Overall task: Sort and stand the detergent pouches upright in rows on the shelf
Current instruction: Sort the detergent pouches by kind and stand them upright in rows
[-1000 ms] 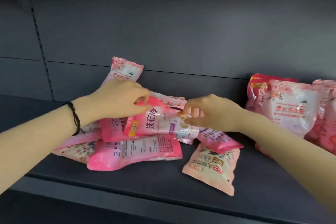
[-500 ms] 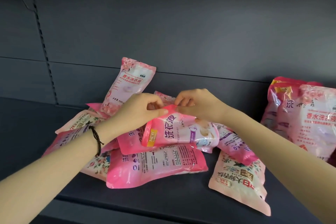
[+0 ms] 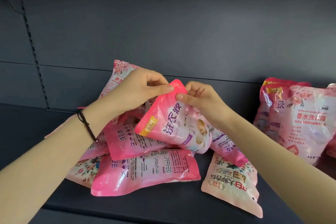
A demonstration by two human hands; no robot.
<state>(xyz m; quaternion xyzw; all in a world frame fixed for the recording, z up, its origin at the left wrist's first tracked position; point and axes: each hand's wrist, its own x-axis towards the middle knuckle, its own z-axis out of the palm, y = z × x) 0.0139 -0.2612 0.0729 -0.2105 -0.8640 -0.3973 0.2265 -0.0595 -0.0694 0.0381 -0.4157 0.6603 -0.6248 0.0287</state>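
Observation:
A bright pink detergent pouch [image 3: 174, 123] with a yellow corner label hangs tilted above a heap of pouches. My left hand [image 3: 140, 91] pinches its top edge from the left, and my right hand [image 3: 198, 100] pinches the same edge from the right. Under it lie several pink pouches flat on the dark shelf [image 3: 163, 203], among them a large one [image 3: 143, 171] at the front. A pale floral pouch [image 3: 234, 185] lies flat to the right of the heap. Another pale pouch [image 3: 118, 78] leans on the back wall behind my left hand. At the right stand upright pouches [image 3: 307, 123].
The shelf's dark back panel [image 3: 181, 32] rises right behind the heap. A slotted upright [image 3: 34, 56] runs down the left side. Bare shelf floor [image 3: 27, 125] lies to the left of the heap, and a gap [image 3: 254, 114] separates the heap from the standing pouches.
Both hands have lifted the bright pink pouch by its top edge, so it now hangs tilted instead of lying on the heap. The camera has moved closer.

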